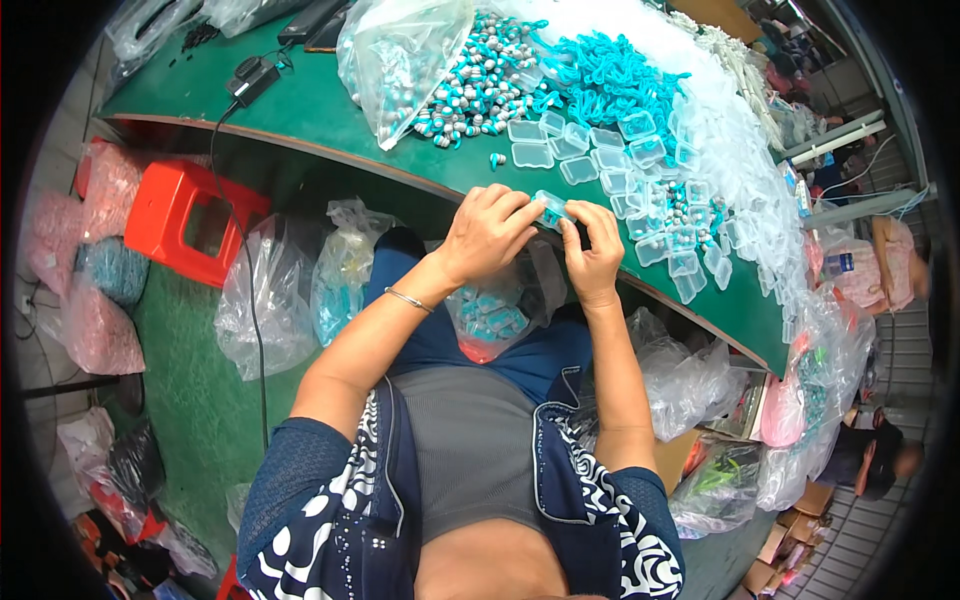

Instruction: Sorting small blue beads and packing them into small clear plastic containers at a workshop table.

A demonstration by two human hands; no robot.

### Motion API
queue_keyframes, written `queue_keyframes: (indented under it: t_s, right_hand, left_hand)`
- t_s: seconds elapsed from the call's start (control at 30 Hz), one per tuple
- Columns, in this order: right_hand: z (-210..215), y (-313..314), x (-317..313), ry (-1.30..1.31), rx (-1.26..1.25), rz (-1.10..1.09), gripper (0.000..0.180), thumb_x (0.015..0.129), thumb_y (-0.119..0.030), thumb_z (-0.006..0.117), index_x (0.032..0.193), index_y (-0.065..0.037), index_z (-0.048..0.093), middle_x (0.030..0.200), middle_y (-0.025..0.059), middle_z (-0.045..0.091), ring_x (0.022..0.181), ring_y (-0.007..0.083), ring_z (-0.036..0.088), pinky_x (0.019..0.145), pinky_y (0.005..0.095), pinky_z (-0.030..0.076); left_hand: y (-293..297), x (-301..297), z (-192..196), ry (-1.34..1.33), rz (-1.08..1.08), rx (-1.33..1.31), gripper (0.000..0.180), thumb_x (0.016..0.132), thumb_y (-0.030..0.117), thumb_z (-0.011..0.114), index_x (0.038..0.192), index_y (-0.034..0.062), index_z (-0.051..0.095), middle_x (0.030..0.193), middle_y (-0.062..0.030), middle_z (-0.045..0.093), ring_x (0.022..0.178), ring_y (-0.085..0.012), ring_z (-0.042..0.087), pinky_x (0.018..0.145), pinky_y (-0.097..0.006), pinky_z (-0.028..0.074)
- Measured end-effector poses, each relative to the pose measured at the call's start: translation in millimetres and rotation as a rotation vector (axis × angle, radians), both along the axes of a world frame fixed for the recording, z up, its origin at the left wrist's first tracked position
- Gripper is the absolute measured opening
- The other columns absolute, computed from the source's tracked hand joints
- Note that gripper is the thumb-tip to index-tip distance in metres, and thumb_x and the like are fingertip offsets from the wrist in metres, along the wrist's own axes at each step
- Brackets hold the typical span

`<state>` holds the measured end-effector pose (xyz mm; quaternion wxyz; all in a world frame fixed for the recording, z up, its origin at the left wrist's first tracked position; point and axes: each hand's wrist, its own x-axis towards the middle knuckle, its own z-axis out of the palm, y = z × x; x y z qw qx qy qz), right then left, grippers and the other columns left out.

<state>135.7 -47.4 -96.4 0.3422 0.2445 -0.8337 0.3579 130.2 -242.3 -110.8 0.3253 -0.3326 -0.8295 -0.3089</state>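
Between my two hands, at the table's near edge, is a small clear plastic case [550, 208] with something teal inside. My left hand [482, 232] pinches its left side with thumb and fingers. On the other side, the fingers and thumb of my right hand [592, 248] close on the case. Just beyond, a single teal-and-grey earplug-like piece [497, 160] lies on the green table [300, 110]. A large pile of the same pieces [480, 85] spreads farther back, beside a heap of teal cords [610, 75]. Several open clear cases [580, 170] lie right of my hands.
A clear bag [400, 65] stands on the table left of the pile. Many more cases [730, 130] heap up at the right. In my lap sits a bag of filled cases [495, 310]. A red stool [185, 215] and a black cable [240, 220] are at the left.
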Motion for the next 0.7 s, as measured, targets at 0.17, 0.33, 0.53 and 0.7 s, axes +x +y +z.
queue_keyframes:
  t_s: [0.17, 0.33, 0.53, 0.7]
  right_hand:
    - [0, -1, 1, 0.019, 0.019, -0.002, 0.022, 0.078, 0.002, 0.073, 0.098, -0.003, 0.067, 0.098, 0.0125, 0.07, 0.094, 0.0323, 0.065, 0.084, 0.0407, 0.052]
    - [-2, 0, 1, 0.033, 0.041, 0.021, 0.023, 0.077, 0.001, 0.074, 0.098, -0.004, 0.067, 0.099, 0.012, 0.069, 0.094, 0.0323, 0.064, 0.083, 0.0408, 0.052]
    - [-5, 1, 0, 0.016, 0.033, 0.015, 0.024, 0.077, 0.001, 0.075, 0.099, -0.004, 0.067, 0.1, 0.0121, 0.069, 0.094, 0.0322, 0.064, 0.083, 0.0407, 0.052]
    - [-3, -1, 2, 0.019, 0.04, 0.013, 0.024, 0.077, 0.001, 0.075, 0.099, -0.004, 0.068, 0.1, 0.0119, 0.068, 0.094, 0.0322, 0.064, 0.083, 0.0406, 0.052]
  left_hand:
    - [-5, 2, -3, 0.014, -0.021, 0.015, 0.041, 0.079, 0.014, 0.074, 0.119, 0.0085, 0.066, 0.102, -0.007, 0.063, 0.097, -0.0262, 0.06, 0.081, -0.04, 0.046]
    - [-8, 2, 1, -0.069, -0.017, 0.14, 0.036, 0.076, 0.013, 0.074, 0.111, 0.0076, 0.066, 0.101, -0.007, 0.062, 0.092, -0.0253, 0.06, 0.079, -0.038, 0.045]
    - [-4, -3, 11, -0.178, 0.075, 0.056, 0.034, 0.078, 0.018, 0.075, 0.11, 0.0087, 0.068, 0.103, -0.0067, 0.062, 0.096, -0.0263, 0.059, 0.079, -0.039, 0.042]
    - [5, 8, 3, -0.188, 0.18, 0.132, 0.036, 0.078, 0.018, 0.076, 0.112, 0.0107, 0.07, 0.103, -0.0042, 0.062, 0.099, -0.0243, 0.057, 0.084, -0.04, 0.039]
